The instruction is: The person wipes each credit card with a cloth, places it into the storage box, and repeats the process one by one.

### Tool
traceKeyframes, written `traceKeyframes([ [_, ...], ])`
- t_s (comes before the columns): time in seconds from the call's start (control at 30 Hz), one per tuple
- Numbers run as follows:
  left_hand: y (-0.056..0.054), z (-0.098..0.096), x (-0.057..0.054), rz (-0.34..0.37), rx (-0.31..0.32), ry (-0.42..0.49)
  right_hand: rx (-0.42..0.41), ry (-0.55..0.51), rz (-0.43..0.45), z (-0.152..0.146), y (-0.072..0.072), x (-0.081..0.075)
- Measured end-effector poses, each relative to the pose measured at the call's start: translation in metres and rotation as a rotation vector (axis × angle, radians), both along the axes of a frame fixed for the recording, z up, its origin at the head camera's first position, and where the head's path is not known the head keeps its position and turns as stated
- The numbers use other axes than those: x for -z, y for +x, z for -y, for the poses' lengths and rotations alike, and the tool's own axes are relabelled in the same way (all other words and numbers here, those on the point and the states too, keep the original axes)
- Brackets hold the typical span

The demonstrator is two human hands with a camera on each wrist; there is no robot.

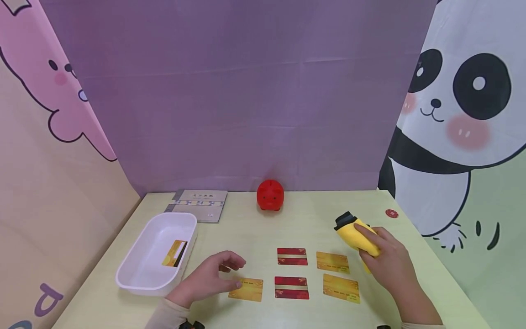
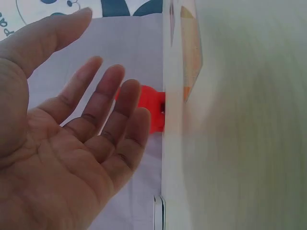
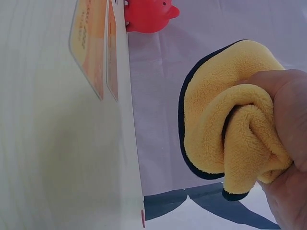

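Observation:
My right hand grips a folded yellow cloth with black edging, held above the table's right side. The right wrist view shows the bunched cloth inside my fingers. My left hand hovers with loosely bent fingers and nothing in its palm, seen bare in the left wrist view. Its thumb tip overlaps the corner of a gold card; I cannot tell whether they touch. To the right lie two red cards, each with a pale stripe, and two more gold cards.
A white plastic tray stands at the left, a gold card with a black stripe inside. Behind it lies a grey booklet. A red piggy bank sits at the back edge. A red chip lies far right.

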State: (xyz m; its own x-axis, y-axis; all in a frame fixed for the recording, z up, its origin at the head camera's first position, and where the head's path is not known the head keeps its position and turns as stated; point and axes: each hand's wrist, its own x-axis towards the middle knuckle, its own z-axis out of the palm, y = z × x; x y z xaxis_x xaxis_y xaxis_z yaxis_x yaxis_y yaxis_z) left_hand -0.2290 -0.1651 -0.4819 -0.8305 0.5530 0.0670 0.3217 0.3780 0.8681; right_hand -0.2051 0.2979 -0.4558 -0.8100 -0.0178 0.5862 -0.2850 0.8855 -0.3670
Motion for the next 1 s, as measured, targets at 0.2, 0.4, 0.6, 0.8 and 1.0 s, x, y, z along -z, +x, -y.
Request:
traceKeyframes([
  [0.2,0.001,-0.003,0.006,0.003,0.000,-0.084,0.010,-0.004,0.010,0.000,-0.001,0.001],
  [0.4,0.003,-0.003,0.008,-0.011,0.009,-0.141,0.009,-0.010,0.005,0.000,-0.001,0.002],
  [0.6,0.004,-0.004,0.010,-0.010,0.022,-0.185,0.006,-0.006,0.025,0.001,-0.001,0.002],
  [0.8,0.002,-0.003,0.014,-0.022,0.026,-0.171,-0.001,-0.002,0.015,0.000,-0.003,0.004],
  [1.0,0.000,0.000,0.016,-0.060,0.017,-0.189,-0.006,-0.009,0.026,0.000,-0.002,0.003],
])
